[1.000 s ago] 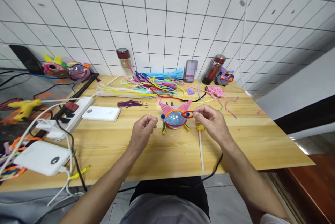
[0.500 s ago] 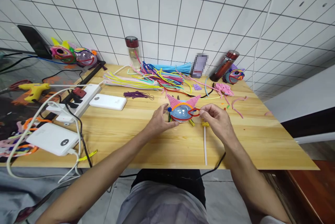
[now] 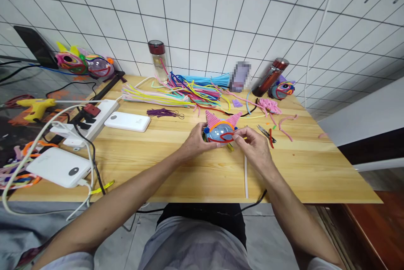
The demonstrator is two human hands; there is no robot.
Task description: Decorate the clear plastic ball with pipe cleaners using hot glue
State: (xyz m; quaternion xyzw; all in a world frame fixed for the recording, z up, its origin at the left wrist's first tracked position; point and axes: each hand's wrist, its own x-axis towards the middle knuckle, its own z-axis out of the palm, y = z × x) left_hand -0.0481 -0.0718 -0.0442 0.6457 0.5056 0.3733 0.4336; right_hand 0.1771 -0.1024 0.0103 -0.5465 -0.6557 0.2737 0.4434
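Note:
My left hand (image 3: 196,141) grips a clear, rounded plastic mask-like craft piece (image 3: 217,131) from its left side, thumb below it. Pink pointed ears (image 3: 232,119) of wound pipe cleaner, an orange arc and blue pompoms decorate it. A red pipe cleaner loop (image 3: 227,136) is pinched between the thumb and fingers of my right hand (image 3: 251,146) and lies over the lower right of the clear front. Whether the loop touches the plastic I cannot tell. Beyond my right hand lie small scissors (image 3: 264,132) and a short red pipe cleaner (image 3: 271,138).
Bundled pipe cleaners (image 3: 195,91) lie along the back near a glass bottle (image 3: 158,59) and a dark red flask (image 3: 271,77). On the left are a power strip (image 3: 101,118), white power banks (image 3: 59,168), cables and a yellow glue gun (image 3: 36,108). A white stick (image 3: 246,177) lies near the front.
My right hand has moved left and slightly down, bringing the red loop over the clear front. The scissors and short red piece have come into view behind it.

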